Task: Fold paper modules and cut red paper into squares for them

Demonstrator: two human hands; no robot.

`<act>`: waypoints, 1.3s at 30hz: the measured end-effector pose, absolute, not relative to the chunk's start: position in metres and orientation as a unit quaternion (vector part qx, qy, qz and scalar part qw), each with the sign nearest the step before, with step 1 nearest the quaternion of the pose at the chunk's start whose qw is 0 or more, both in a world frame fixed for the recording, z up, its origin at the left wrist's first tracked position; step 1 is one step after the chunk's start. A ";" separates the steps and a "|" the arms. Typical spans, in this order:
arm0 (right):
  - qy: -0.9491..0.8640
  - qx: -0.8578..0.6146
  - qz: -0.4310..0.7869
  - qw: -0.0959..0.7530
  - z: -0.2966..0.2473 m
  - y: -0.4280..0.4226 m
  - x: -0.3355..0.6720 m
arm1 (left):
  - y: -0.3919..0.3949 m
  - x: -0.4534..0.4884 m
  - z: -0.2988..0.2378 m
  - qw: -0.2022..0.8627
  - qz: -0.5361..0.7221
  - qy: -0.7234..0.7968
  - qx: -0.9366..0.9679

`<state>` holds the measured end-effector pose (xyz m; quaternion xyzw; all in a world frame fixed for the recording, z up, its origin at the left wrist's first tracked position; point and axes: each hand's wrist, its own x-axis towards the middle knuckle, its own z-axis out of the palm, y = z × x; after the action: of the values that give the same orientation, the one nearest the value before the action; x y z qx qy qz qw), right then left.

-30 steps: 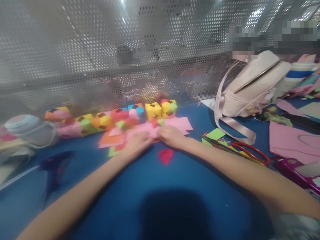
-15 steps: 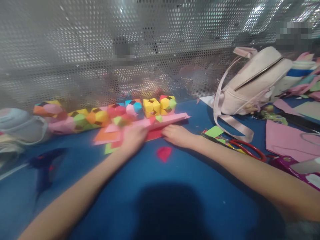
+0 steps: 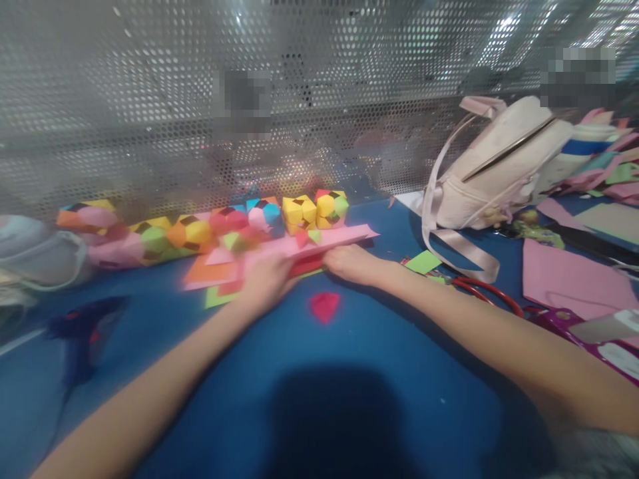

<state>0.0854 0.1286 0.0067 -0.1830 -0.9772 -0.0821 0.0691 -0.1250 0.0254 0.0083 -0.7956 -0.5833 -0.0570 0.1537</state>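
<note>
My left hand (image 3: 267, 279), somewhat blurred, is closed at the left end of a red sheet of paper (image 3: 305, 265). At that sheet's right end my right hand (image 3: 352, 265) has its fingers curled in on the paper. Just behind both hands lies a long pink sheet (image 3: 344, 236). Orange paper (image 3: 210, 271) and green paper (image 3: 218, 297) stick out left of my left hand. On the table in front of my hands is a small folded red piece (image 3: 325, 307). The exact fingertip contact is hidden.
Folded paper balls (image 3: 192, 234) line the back of the blue table (image 3: 234, 399), before a perforated metal panel (image 3: 164, 133). A glue gun (image 3: 80, 332) lies at left. To the right are a pale backpack (image 3: 499, 159), red-handled scissors (image 3: 492, 291) and pink paper (image 3: 574, 279).
The whole view has shifted slightly, so things appear a little further left. Both hands stay at the red paper, and a thin green edge now shows under it.
</note>
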 end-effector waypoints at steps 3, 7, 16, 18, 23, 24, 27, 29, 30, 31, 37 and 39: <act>-0.971 -0.208 -0.084 0.081 0.004 0.127 0.084 | 0.025 -0.123 0.008 0.158 -0.051 -0.591 -0.789; -0.967 -0.221 -0.087 0.088 0.002 0.122 0.084 | 0.025 -0.120 0.009 0.158 -0.039 -0.597 -0.786; -0.968 -0.212 -0.085 0.107 0.005 0.118 0.083 | 0.024 -0.117 0.011 0.148 -0.023 -0.610 -0.778; -0.969 -0.208 -0.084 0.107 0.006 0.117 0.085 | 0.024 -0.118 0.012 0.147 -0.023 -0.610 -0.778; -0.968 -0.215 -0.084 0.100 0.007 0.113 0.095 | 0.024 -0.118 0.011 0.149 -0.022 -0.612 -0.777; -0.967 -0.218 -0.084 0.098 0.007 0.112 0.098 | 0.024 -0.118 0.010 0.148 -0.024 -0.612 -0.776; -0.966 -0.225 -0.083 0.094 0.005 0.111 0.102 | 0.024 -0.118 0.008 0.147 -0.029 -0.610 -0.778; -0.966 -0.227 -0.082 0.094 0.003 0.111 0.102 | 0.024 -0.117 0.007 0.146 -0.033 -0.605 -0.782; -0.966 -0.227 -0.082 0.097 0.001 0.111 0.100 | 0.025 -0.116 0.008 0.147 -0.034 -0.601 -0.785; -0.966 -0.225 -0.081 0.100 -0.001 0.110 0.098 | 0.024 -0.116 0.009 0.147 -0.036 -0.597 -0.788; -0.968 -0.203 -0.068 0.130 -0.014 0.113 0.081 | 0.021 -0.119 0.023 0.151 -0.033 -0.559 -0.815; -0.968 -0.198 -0.061 0.142 -0.018 0.115 0.076 | 0.021 -0.121 0.026 0.154 -0.030 -0.550 -0.820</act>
<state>0.0764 0.1152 -0.0177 -0.1976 -0.9679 -0.0613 0.1423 -0.1209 0.0210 0.0262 -0.8202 -0.5502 -0.0297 0.1537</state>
